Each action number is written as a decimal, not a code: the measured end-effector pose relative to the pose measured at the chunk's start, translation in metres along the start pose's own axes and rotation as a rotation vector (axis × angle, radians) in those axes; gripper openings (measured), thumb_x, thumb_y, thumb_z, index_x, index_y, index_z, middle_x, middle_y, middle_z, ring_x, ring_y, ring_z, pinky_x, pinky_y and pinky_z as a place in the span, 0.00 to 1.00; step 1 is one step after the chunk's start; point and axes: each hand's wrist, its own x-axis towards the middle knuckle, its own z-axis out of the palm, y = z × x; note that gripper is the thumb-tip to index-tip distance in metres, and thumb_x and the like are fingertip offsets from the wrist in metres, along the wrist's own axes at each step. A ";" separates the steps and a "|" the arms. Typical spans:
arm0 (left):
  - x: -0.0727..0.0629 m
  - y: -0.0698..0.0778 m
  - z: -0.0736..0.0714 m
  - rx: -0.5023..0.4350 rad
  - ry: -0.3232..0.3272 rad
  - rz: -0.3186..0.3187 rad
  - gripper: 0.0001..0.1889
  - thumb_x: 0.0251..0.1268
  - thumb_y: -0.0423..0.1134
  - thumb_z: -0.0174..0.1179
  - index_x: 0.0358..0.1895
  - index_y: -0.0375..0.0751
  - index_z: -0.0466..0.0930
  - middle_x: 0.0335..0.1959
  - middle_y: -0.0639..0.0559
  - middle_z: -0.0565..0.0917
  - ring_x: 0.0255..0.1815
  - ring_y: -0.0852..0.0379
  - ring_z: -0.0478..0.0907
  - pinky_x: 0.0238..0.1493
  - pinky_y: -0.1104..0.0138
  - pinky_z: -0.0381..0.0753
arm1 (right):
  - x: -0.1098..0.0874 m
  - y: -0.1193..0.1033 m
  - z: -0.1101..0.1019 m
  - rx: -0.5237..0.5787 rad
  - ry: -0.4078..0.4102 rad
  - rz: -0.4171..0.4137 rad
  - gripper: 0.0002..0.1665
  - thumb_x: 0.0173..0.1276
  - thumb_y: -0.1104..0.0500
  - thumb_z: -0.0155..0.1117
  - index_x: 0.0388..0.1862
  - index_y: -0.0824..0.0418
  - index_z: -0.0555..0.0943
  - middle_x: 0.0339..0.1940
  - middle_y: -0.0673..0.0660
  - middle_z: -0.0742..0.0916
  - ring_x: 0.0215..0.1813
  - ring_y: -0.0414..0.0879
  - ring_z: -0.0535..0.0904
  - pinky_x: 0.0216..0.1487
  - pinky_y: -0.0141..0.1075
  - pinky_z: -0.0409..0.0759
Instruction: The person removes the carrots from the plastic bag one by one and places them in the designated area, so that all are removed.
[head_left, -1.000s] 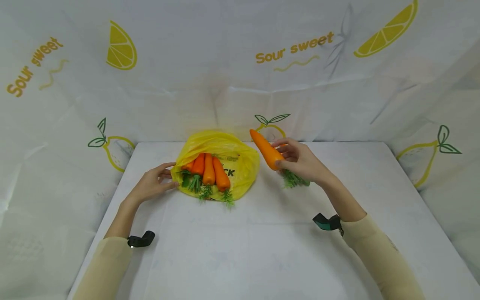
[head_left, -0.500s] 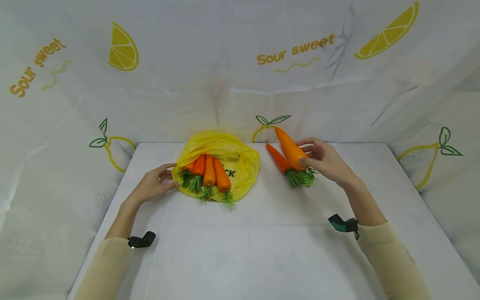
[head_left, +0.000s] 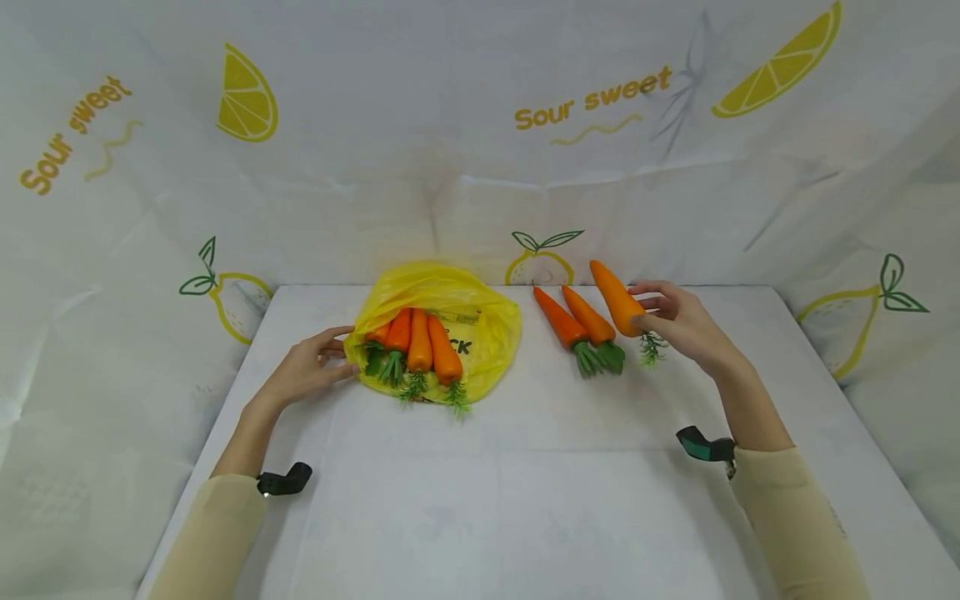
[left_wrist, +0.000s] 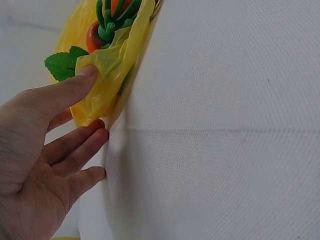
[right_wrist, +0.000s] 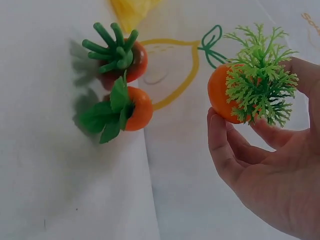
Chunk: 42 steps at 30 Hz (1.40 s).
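My left hand [head_left: 303, 367] pinches the left edge of a yellow plastic bag [head_left: 487, 350] between thumb and fingers, and the left wrist view shows the thumb lying over the film. Inside the bag's open mouth lie several orange carrots [head_left: 420, 340] with green tops toward me. On the right, my right hand [head_left: 686, 325] grips a carrot [head_left: 617, 298] near its leafy end, tip pointing up and away. That carrot's feathery green top [right_wrist: 262, 75] faces the right wrist camera. Two more carrots, a redder one [head_left: 558, 318] and an orange one [head_left: 588, 317], lie side by side just left of it.
A white-covered table [head_left: 480, 500] lies beneath everything. Behind it rises a white cloth backdrop [head_left: 420, 167] printed with lemons and lettering, meeting the table's back edge just beyond the bag and carrots.
My right hand has moved rightward with its carrot, past the two carrots on the table, which now show apart from it. The left hand and the bag have stayed in place.
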 end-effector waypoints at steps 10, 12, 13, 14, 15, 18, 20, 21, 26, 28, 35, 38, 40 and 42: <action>0.000 0.000 0.001 0.013 -0.002 0.008 0.39 0.72 0.44 0.73 0.81 0.38 0.69 0.62 0.33 0.88 0.65 0.35 0.86 0.74 0.35 0.77 | 0.011 0.030 0.001 -0.032 -0.013 0.084 0.35 0.86 0.52 0.57 0.83 0.66 0.64 0.74 0.76 0.79 0.69 0.67 0.81 0.74 0.61 0.80; 0.000 0.000 0.000 0.011 0.000 0.010 0.39 0.72 0.44 0.73 0.81 0.38 0.69 0.62 0.32 0.88 0.65 0.35 0.86 0.74 0.35 0.77 | 0.014 0.034 0.002 -0.030 -0.021 0.103 0.35 0.86 0.51 0.57 0.83 0.66 0.63 0.75 0.77 0.77 0.71 0.69 0.79 0.76 0.65 0.78; 0.000 0.000 0.000 0.011 0.001 0.010 0.39 0.71 0.44 0.73 0.81 0.38 0.69 0.62 0.32 0.88 0.65 0.35 0.86 0.74 0.35 0.77 | 0.015 0.035 0.003 -0.026 -0.027 0.114 0.36 0.86 0.51 0.57 0.83 0.66 0.63 0.75 0.77 0.76 0.72 0.69 0.78 0.77 0.67 0.76; 0.000 0.000 0.000 0.012 0.002 0.009 0.38 0.71 0.44 0.73 0.81 0.38 0.69 0.62 0.33 0.88 0.64 0.35 0.86 0.74 0.35 0.77 | 0.017 0.037 0.003 -0.023 -0.033 0.126 0.36 0.86 0.51 0.57 0.83 0.67 0.62 0.76 0.77 0.75 0.73 0.70 0.76 0.78 0.68 0.75; 0.000 0.000 0.000 0.013 0.002 0.010 0.38 0.72 0.44 0.73 0.81 0.38 0.69 0.62 0.33 0.88 0.65 0.35 0.86 0.74 0.35 0.77 | 0.018 0.038 0.004 -0.019 -0.038 0.140 0.36 0.86 0.51 0.57 0.83 0.66 0.62 0.77 0.77 0.75 0.74 0.71 0.75 0.79 0.69 0.74; 0.000 0.000 0.001 0.014 0.002 0.014 0.38 0.72 0.44 0.73 0.81 0.38 0.69 0.62 0.32 0.88 0.65 0.35 0.86 0.75 0.35 0.77 | 0.020 0.042 0.005 -0.023 -0.047 0.169 0.37 0.86 0.52 0.58 0.84 0.66 0.61 0.79 0.78 0.72 0.76 0.72 0.72 0.80 0.71 0.70; 0.001 0.000 0.001 0.013 0.001 0.017 0.38 0.72 0.44 0.73 0.81 0.39 0.69 0.62 0.33 0.88 0.65 0.35 0.86 0.75 0.35 0.77 | 0.022 0.045 0.006 -0.027 -0.048 0.183 0.37 0.85 0.52 0.58 0.84 0.66 0.61 0.79 0.78 0.71 0.77 0.72 0.70 0.81 0.71 0.69; 0.001 0.000 0.001 0.012 0.000 0.017 0.38 0.72 0.44 0.74 0.81 0.39 0.69 0.62 0.33 0.88 0.65 0.35 0.86 0.75 0.35 0.77 | 0.023 0.046 0.006 -0.027 -0.049 0.189 0.37 0.85 0.52 0.58 0.84 0.66 0.61 0.79 0.78 0.71 0.78 0.73 0.70 0.81 0.72 0.68; 0.001 0.000 0.001 0.010 -0.005 0.015 0.38 0.72 0.44 0.74 0.81 0.38 0.69 0.62 0.32 0.88 0.65 0.34 0.86 0.75 0.34 0.77 | 0.027 0.052 0.008 -0.023 -0.047 0.195 0.37 0.84 0.52 0.58 0.83 0.66 0.62 0.80 0.78 0.70 0.79 0.73 0.68 0.81 0.72 0.67; 0.001 0.000 0.001 0.009 -0.005 0.014 0.39 0.72 0.44 0.74 0.81 0.38 0.69 0.63 0.32 0.87 0.65 0.34 0.85 0.75 0.34 0.76 | 0.028 0.054 0.008 -0.018 -0.048 0.196 0.37 0.85 0.52 0.58 0.83 0.66 0.62 0.81 0.78 0.70 0.80 0.73 0.68 0.81 0.72 0.67; 0.001 0.000 0.002 0.013 -0.007 0.007 0.39 0.72 0.45 0.73 0.81 0.38 0.69 0.63 0.32 0.87 0.66 0.34 0.85 0.76 0.34 0.75 | 0.030 0.058 0.010 -0.011 -0.055 0.208 0.38 0.85 0.51 0.58 0.84 0.66 0.61 0.82 0.78 0.69 0.81 0.74 0.66 0.82 0.72 0.66; 0.001 0.000 0.002 0.016 -0.006 0.006 0.39 0.72 0.45 0.73 0.81 0.38 0.68 0.63 0.32 0.87 0.66 0.34 0.85 0.76 0.34 0.75 | 0.032 0.060 0.011 -0.007 -0.052 0.208 0.37 0.85 0.51 0.58 0.84 0.66 0.61 0.81 0.78 0.69 0.81 0.74 0.66 0.82 0.72 0.66; 0.001 0.000 0.002 0.018 -0.006 0.006 0.39 0.72 0.45 0.73 0.81 0.38 0.68 0.63 0.32 0.87 0.66 0.34 0.85 0.76 0.34 0.75 | 0.032 0.062 0.011 -0.006 -0.051 0.210 0.38 0.85 0.51 0.58 0.84 0.66 0.61 0.81 0.78 0.70 0.81 0.73 0.67 0.82 0.72 0.66; 0.001 0.001 0.002 0.016 -0.006 0.005 0.39 0.72 0.44 0.73 0.81 0.39 0.68 0.63 0.32 0.87 0.66 0.34 0.85 0.76 0.34 0.75 | 0.033 0.063 0.011 -0.007 -0.048 0.208 0.37 0.85 0.51 0.58 0.84 0.66 0.61 0.81 0.78 0.70 0.80 0.73 0.67 0.82 0.72 0.65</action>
